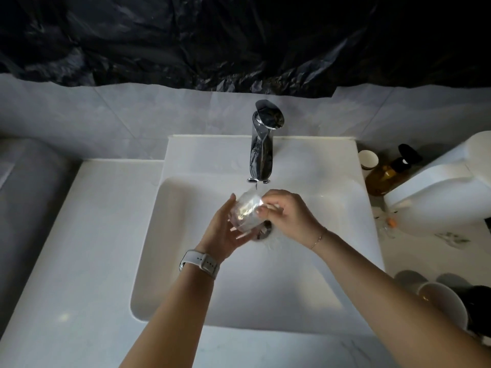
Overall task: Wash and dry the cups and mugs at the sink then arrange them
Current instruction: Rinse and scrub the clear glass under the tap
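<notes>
Near edge, right: white mug (pixel 443 304) and dark cups (pixel 478 312) crowded on the counter (pixel 79 261), partly cut off by the forearm. Presumably waiting their turn.

Mid-basin: both hands over the sink (pixel 186 301), above the drain (pixel 263 229). Clear glass (pixel 245 212) held between them, tilted, mouth toward the right hand. Left hand (pixel 223 229), white watch (pixel 199 263) on its wrist, cups the glass from below and behind, fingers curled round the wall. Right hand (pixel 288 213), thin bracelet (pixel 318 238) on its wrist, has fingers curled at the rim; whether they reach inside or pinch the edge cannot be told through the glare.

Handling, as a judgement: light, rigid, breakable, and slick while wet. A hard basin beneath means a slip could chip it. Best hold is round the body with the palm under the base, not by the rim alone.

Behind: chrome tap (pixel 261 144) running, stream landing on the glass, splash around the drain.

Far right: paper cup (pixel 368 160), amber pump bottle (pixel 388 173), a white appliance (pixel 438 187). Back wall draped in black plastic sheeting (pixel 239 35).
</notes>
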Tool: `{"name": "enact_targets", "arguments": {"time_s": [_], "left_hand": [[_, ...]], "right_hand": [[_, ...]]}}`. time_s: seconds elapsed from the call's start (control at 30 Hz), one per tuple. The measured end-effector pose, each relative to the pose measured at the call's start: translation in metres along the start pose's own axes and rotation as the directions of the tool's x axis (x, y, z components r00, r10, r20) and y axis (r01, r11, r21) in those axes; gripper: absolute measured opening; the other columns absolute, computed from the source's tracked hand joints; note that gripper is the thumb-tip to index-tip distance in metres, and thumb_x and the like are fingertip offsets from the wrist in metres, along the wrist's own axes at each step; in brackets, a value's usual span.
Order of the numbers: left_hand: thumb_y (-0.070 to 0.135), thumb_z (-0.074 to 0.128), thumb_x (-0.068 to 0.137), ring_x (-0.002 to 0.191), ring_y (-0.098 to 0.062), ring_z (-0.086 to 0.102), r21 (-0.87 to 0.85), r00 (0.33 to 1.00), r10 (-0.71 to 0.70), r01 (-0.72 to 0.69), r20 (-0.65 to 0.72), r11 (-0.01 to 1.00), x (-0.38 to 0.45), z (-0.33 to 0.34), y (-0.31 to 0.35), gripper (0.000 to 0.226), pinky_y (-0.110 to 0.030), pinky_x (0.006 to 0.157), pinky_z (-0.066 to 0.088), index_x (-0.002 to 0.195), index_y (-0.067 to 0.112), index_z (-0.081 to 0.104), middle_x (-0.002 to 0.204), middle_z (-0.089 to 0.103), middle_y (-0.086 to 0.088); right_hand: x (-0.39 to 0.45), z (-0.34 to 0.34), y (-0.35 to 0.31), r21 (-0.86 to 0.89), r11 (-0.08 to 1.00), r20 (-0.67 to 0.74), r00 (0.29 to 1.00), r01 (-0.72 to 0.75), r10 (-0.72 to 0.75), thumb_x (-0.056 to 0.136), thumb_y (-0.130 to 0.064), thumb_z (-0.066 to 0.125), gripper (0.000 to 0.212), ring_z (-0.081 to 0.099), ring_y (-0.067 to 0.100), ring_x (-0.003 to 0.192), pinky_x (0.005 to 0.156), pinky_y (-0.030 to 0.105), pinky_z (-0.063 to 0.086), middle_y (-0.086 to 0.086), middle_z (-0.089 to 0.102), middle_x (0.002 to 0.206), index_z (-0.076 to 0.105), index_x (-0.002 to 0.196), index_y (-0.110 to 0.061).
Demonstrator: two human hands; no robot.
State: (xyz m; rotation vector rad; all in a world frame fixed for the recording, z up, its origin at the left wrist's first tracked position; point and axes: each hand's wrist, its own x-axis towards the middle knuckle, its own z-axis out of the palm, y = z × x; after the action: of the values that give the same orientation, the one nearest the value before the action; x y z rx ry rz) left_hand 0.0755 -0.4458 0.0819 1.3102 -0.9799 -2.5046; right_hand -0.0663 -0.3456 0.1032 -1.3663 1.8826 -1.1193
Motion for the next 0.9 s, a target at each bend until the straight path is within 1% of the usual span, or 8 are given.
{"name": "enact_targets", "arguments": {"time_s": [0.07,0.17,0.3,0.4,0.57,0.73,0.83,0.9], "left_hand": [[0.05,0.052,0.096,0.074,-0.026,0.072,-0.094,0.999,-0.016,0.012,-0.036,0.995,-0.001,0.001,-0.007,0.044,-0.033,0.065,0.061,0.1,0.011,0.07,0.092,0.072,-0.014],[0.053,0.042,0.099,0.063,-0.016,0.066,-0.085,0.999,0.023,-0.027,-0.048,0.996,0.006,-0.001,-0.013,0.052,-0.023,0.059,0.053,0.088,0.015,0.074,0.082,0.071,-0.006],[0.049,0.041,0.1,0.084,-0.026,0.069,-0.061,0.998,0.02,-0.023,-0.056,0.998,0.007,0.001,-0.007,0.054,-0.03,0.077,0.055,0.109,0.003,0.067,0.104,0.071,-0.019],[0.046,0.036,0.102,0.085,-0.027,0.07,-0.019,1.0,0.023,-0.023,-0.017,1.0,0.008,0.009,-0.005,0.059,-0.026,0.064,0.057,0.128,-0.002,0.057,0.113,0.068,-0.022],[0.043,0.037,0.103,0.077,-0.025,0.069,-0.003,0.999,0.039,-0.039,-0.027,0.999,0.007,0.017,-0.004,0.052,-0.023,0.054,0.054,0.128,0.003,0.059,0.1,0.07,-0.016],[0.047,0.036,0.103,0.074,-0.019,0.065,0.114,0.997,0.055,-0.049,-0.051,0.992,0.004,0.014,-0.005,0.051,-0.024,0.06,0.051,0.121,0.008,0.064,0.096,0.069,-0.012],[0.046,0.033,0.103,0.076,-0.019,0.066,0.177,0.994,0.094,-0.082,-0.061,0.981,0.002,0.014,-0.006,0.051,-0.024,0.057,0.052,0.122,0.009,0.064,0.093,0.069,-0.011],[0.046,0.035,0.103,0.077,-0.019,0.068,0.184,0.99,0.116,-0.099,-0.086,0.978,0.0,0.013,-0.005,0.049,-0.026,0.058,0.054,0.122,0.009,0.062,0.093,0.069,-0.01]], "right_hand": [[-0.004,0.008,-0.002,-0.18,0.972,-0.005,0.988,0.151,-0.155,0.083,-0.022,0.066,0.02,0.046,0.015,0.074,0.068,0.024,0.038,-0.004,0.057,0.074,0.063,0.07,-0.008],[-0.01,0.005,-0.003,-0.188,0.954,0.105,0.971,0.232,-0.216,0.083,-0.015,0.07,0.008,0.053,0.016,0.083,0.077,0.023,0.043,-0.003,0.063,0.087,0.067,0.083,-0.008],[-0.02,-0.017,-0.004,-0.015,0.993,0.06,0.992,0.114,-0.113,0.077,-0.001,0.057,0.036,0.058,0.007,0.101,0.088,0.013,0.041,0.005,0.062,0.108,0.067,0.111,-0.004],[-0.025,-0.029,-0.004,0.086,0.994,-0.028,0.997,0.07,-0.068,0.077,0.007,0.056,0.039,0.055,-0.005,0.104,0.089,0.007,0.037,0.007,0.059,0.109,0.065,0.114,0.001],[-0.017,-0.024,-0.005,0.018,0.988,-0.101,0.983,0.156,-0.153,0.078,0.004,0.066,0.026,0.06,0.013,0.106,0.09,0.024,0.049,0.003,0.061,0.109,0.066,0.103,-0.003],[0.002,-0.017,-0.009,-0.206,0.966,0.128,0.983,0.159,-0.134,0.079,-0.002,0.061,0.01,0.049,0.007,0.069,0.064,0.016,0.037,-0.016,0.05,0.073,0.062,0.071,-0.009],[0.01,-0.004,-0.01,-0.348,0.926,0.235,0.97,0.145,-0.063,0.079,0.004,0.052,0.021,0.036,0.018,0.058,0.057,0.022,0.02,-0.001,0.041,0.069,0.052,0.059,-0.002],[0.014,0.003,-0.01,-0.364,0.932,0.266,0.958,-0.001,0.104,0.085,0.006,0.046,0.025,0.035,0.021,0.055,0.058,0.028,0.024,0.01,0.043,0.074,0.047,0.062,-0.002]]}}
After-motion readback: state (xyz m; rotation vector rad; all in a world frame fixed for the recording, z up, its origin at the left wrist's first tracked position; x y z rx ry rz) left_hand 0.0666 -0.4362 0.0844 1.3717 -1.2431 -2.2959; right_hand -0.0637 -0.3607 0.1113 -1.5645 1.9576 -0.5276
